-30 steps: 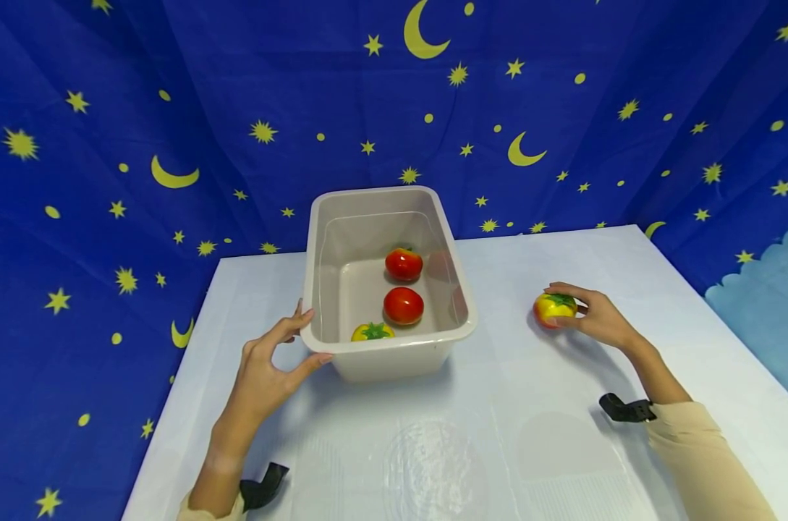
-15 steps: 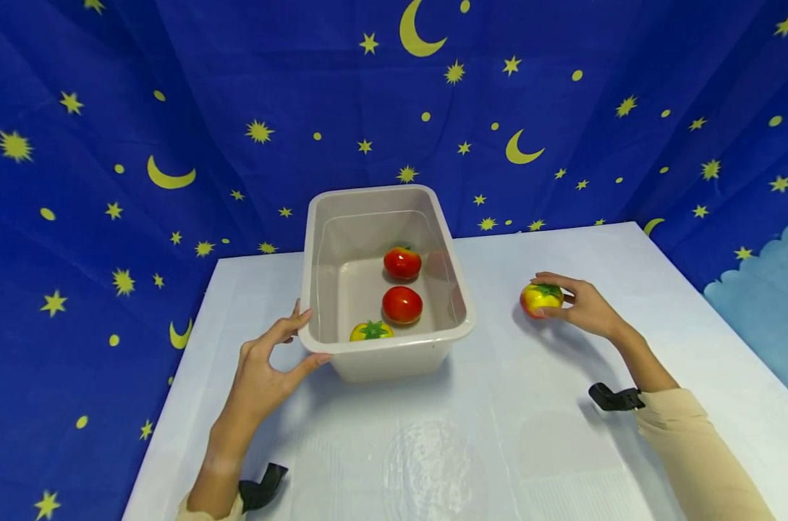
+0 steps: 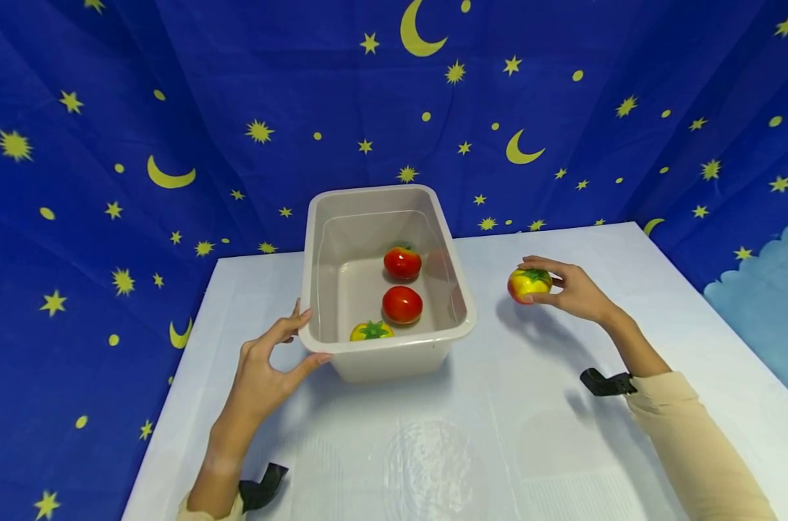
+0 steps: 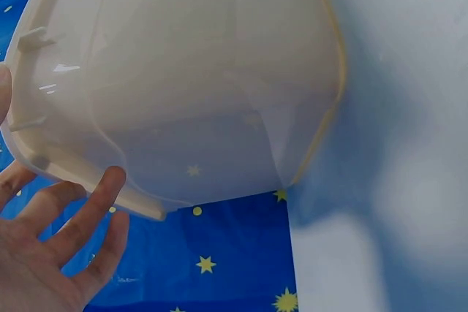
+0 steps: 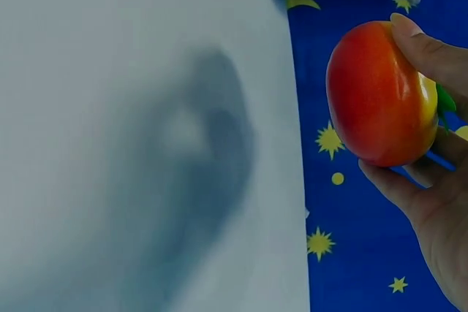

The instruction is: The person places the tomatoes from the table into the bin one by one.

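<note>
A grey plastic bin (image 3: 387, 358) stands on the white table, and my left hand (image 3: 260, 380) holds its near left corner, thumb on the front rim and fingers along the left side. Seen from the left wrist, the fingers (image 4: 73, 228) lie against the bin's outside, under the rim. To the right of the bin, my right hand (image 3: 574, 293) grips a red and yellow toy tomato (image 3: 527, 287) with a green leafy top, raised above the table. The right wrist view shows this tomato (image 5: 376, 100) between thumb and fingers. Inside the bin lie two red tomatoes (image 3: 402, 305) and a yellow-topped one (image 3: 371, 331), partly hidden by the front wall.
Behind the table (image 3: 446, 463) hangs a blue curtain (image 3: 289, 79) with yellow stars and moons, close to the bin's far side. A black wrist mount (image 3: 605, 382) sits on the right forearm, and another mount (image 3: 263, 486) on the left.
The right hand has lifted the tomato off the table and carried it leftward, nearer to the bin. My left hand and the bin stay in place.
</note>
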### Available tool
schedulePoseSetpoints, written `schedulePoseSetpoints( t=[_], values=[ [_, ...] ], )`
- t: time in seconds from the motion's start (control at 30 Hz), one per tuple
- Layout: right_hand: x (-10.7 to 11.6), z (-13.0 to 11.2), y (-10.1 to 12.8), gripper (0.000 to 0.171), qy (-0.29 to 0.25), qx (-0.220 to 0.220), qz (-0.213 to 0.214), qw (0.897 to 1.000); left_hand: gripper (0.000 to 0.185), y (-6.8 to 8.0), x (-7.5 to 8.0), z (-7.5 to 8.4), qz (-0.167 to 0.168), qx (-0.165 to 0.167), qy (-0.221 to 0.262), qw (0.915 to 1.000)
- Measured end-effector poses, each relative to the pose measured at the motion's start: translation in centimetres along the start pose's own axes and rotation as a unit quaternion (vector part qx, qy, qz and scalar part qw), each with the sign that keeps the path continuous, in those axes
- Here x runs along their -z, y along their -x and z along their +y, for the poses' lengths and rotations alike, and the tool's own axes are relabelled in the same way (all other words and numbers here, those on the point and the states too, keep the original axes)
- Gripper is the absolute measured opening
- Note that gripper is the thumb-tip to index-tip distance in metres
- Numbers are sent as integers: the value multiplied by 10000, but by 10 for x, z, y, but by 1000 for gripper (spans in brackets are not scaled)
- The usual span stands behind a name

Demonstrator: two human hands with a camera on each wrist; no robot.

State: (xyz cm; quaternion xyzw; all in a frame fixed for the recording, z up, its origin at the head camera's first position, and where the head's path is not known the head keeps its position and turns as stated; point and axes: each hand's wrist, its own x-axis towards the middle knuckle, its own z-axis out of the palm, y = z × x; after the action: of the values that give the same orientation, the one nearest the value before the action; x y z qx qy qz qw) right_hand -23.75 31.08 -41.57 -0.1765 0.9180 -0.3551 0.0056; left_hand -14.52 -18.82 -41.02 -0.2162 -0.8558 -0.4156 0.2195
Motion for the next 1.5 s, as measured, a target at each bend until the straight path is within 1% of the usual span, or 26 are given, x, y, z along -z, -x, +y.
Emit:
schedulePoseSetpoints(
  t=[0.27,0.47,0.73,0.97,1.33,1.5],
  values=[
    [2,-11,-8,53,-122,194,34,9997,64,1,0,0,3,56,28,10000],
    [4,-18,-15,51,-124,346,-27,9993,63,1,0,0,8,92,57,9999],
    [8,-27,-19,52,-17,327,-27,9995,63,1,-1,-1,50,108,84,9999],
    [12,-35,-22,51,-3,333,112,9994,62,1,-1,-1,32,115,32,9999],
    [19,-52,-26,56,-15,413,225,9989,63,1,-1,0,37,87,42,9999],
    [22,-60,-28,55,-53,503,195,9985,62,1,-1,1,33,109,56,9999]
  ],
)
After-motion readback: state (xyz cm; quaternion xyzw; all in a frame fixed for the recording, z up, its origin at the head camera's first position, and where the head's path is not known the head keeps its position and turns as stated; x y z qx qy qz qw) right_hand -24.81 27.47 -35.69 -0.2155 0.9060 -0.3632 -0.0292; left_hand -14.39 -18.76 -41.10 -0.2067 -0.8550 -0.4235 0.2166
